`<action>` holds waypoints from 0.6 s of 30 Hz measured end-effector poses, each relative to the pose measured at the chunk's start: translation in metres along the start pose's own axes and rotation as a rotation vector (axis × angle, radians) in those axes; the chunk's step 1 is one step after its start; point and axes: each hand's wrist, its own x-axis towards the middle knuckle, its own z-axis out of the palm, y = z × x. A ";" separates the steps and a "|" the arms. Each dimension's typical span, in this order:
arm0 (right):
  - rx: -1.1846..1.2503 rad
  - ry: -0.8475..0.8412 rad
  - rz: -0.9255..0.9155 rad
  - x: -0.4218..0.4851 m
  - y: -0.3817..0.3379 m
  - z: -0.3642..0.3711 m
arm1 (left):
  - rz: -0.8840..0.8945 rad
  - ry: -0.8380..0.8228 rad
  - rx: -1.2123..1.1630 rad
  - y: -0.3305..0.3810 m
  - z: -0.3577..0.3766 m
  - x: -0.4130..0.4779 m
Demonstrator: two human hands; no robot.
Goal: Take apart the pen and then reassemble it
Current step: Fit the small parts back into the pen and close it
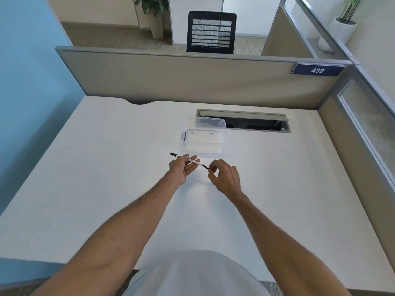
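Note:
A slim white pen (pixel 193 161) with black ends is held level above the middle of the white desk (pixel 106 178). My left hand (pixel 181 168) holds the pen's barrel between thumb and fingers, and the black end at the far left sticks out past it. My right hand (pixel 223 177) pinches the black tip at the pen's right end between thumb and forefinger. The pen looks whole, with no loose parts visible on the desk.
A clear plastic box (pixel 203 137) stands just behind the hands. An open cable slot (pixel 243 122) is set into the desk behind the box. Grey partitions (pixel 192 77) close off the back and right sides. A black chair stands beyond the back partition.

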 end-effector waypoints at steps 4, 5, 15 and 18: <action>-0.018 0.008 0.003 0.002 0.001 -0.001 | 0.009 0.000 0.016 0.001 0.000 0.001; -0.021 0.005 0.003 0.003 0.001 -0.002 | 0.011 -0.004 0.021 0.002 0.000 0.001; 0.005 -0.016 0.002 0.009 -0.004 -0.003 | -0.001 -0.012 0.018 0.000 -0.003 0.003; 0.016 -0.014 -0.004 0.010 -0.009 -0.002 | -0.006 -0.025 0.021 -0.001 -0.004 0.001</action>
